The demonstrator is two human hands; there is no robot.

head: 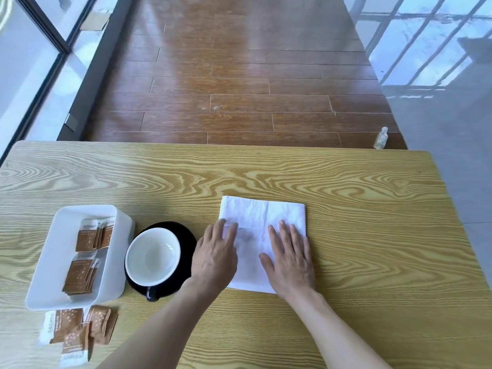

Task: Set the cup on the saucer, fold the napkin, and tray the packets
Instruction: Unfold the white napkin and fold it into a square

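Two bare forearms reach up from the bottom edge across a pale wood-grain worktop (346, 182), both hands palm down. The left hand (216, 255) lies flat with fingers extended and close together, gripping nothing, its fingertips pressed on the left edge of a white napkin (263, 217) and its heel on the worktop just beside the saucer. The right hand (290, 258) is likewise spread flat and released, fingers slightly fanned, resting on the right half of the napkin. The napkin lies folded into a rectangle, right of centre, with a crease running down its middle between the two hands.

At far left a white tray (66, 291) holds several brown packets (86, 238) in two loose groups, one toward the far end and one toward the near end. More brown packets, the loose packets (77, 331), lie in a heap on the worktop just in front of the tray, outside it. Between tray and left hand, a cup (153, 258), white inside and black outside, sits on a black saucer (186, 235), its handle pointing toward the viewer. Beyond the worktop's far edge is a brown plank floor (239, 75), where a small clear bottle (381, 138) stands at right.
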